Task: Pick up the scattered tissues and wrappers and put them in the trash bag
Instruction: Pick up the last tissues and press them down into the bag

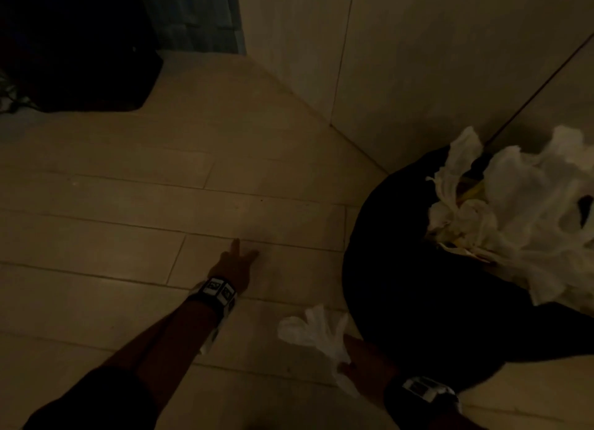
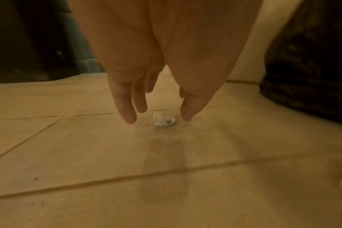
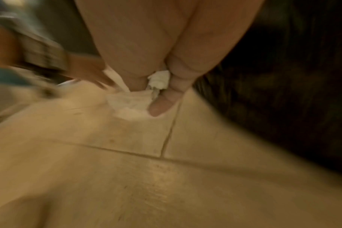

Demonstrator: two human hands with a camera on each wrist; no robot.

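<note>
Pale floor tiles [image 1: 128, 204] fill the dim head view, where the left hand [image 1: 234, 264] reaches down with fingers spread and nothing in it, while the right hand [image 1: 360, 359] grips a crumpled white tissue [image 1: 311, 330] just beside the black trash bag [image 1: 418, 301], already heaped with tissues [image 1: 520, 230]. From the left wrist, a small crumpled wrapper [image 2: 163, 121] lies on the tile between the straight fingers [image 2: 127, 111] and the thumb [image 2: 187, 109], not yet touched; closing both sides low against the floor should catch so small a scrap. Though blurred, the right wrist view shows the thumb [image 3: 162, 106] and curled fingers pinching the tissue [image 3: 127, 106] beside the bag [image 3: 283, 77].
</note>
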